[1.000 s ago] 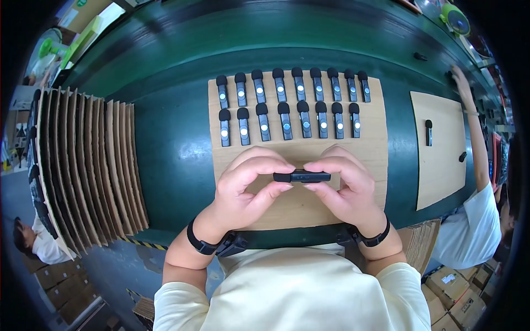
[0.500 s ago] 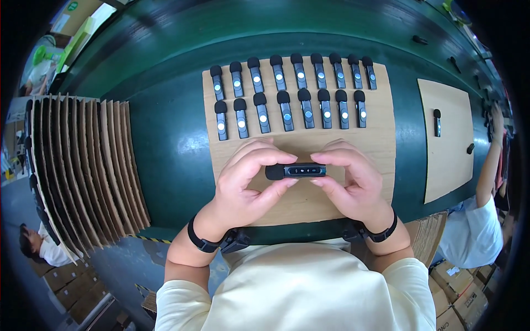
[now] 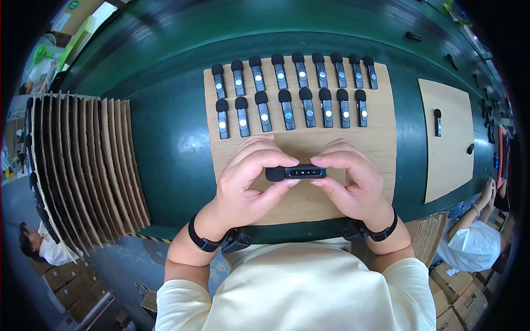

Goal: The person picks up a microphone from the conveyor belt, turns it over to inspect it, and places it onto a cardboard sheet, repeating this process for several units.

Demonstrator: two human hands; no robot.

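Observation:
Between my two hands I hold a small black clip-on microphone point(image 3: 306, 172) level, its foam tip to the left and a dark panel with tiny marks facing up. My left hand point(image 3: 247, 175) pinches it near the foam end between thumb and fingers. At the other end, my right hand point(image 3: 353, 179) has a matching pinch. Beneath is a brown cardboard sheet point(image 3: 292, 207). Beyond my hands, two rows of similar microphones point(image 3: 288, 110) lie on it, foam ends away from me, most with a lit white or blue spot.
A row of upright cardboard sheets point(image 3: 83, 171) stands on the left. To the right, another cardboard sheet point(image 3: 450, 165) carries a microphone point(image 3: 438, 122) and a small black piece point(image 3: 470, 149). A co-worker point(image 3: 469, 245) is at the far right. More dark pieces lie on the green table point(image 3: 171, 149).
The co-worker at the right has drawn an arm back from the far table, hands now closer to the body. My hands and the held microphone have barely moved.

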